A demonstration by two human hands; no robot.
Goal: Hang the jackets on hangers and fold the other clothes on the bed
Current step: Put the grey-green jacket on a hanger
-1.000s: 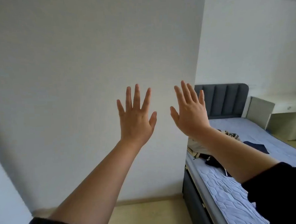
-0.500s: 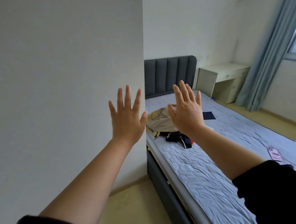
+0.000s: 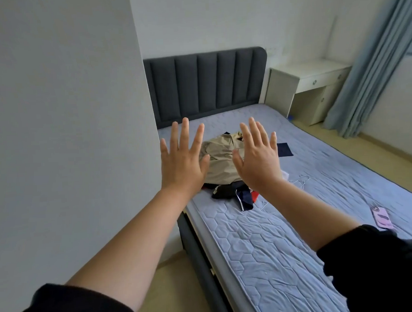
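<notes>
So both hands up, left hand (image 3: 181,164) and right hand (image 3: 258,162) fingers spread wide, holding nothing; crumpled tan jacket (image 3: 219,160) on quilted bed (image 3: 264,248).

A home bedroom: bed (image 3: 288,235), padded headboard (image 3: 206,84), curtain (image 3: 371,59), probably a desk (image 3: 313,78).

No readable text, labels, brands or numbers anywhere in view.

**Small bedroom in soft daylight**

A white wall (image 3: 55,116) juts in on the left. Behind it, a bed (image 3: 264,248) with a dark grey padded headboard (image 3: 206,84) stands on a beige floor (image 3: 179,295). A white desk (image 3: 315,71) sits beside the headboard, near blue-grey curtains (image 3: 374,63) at right.
</notes>
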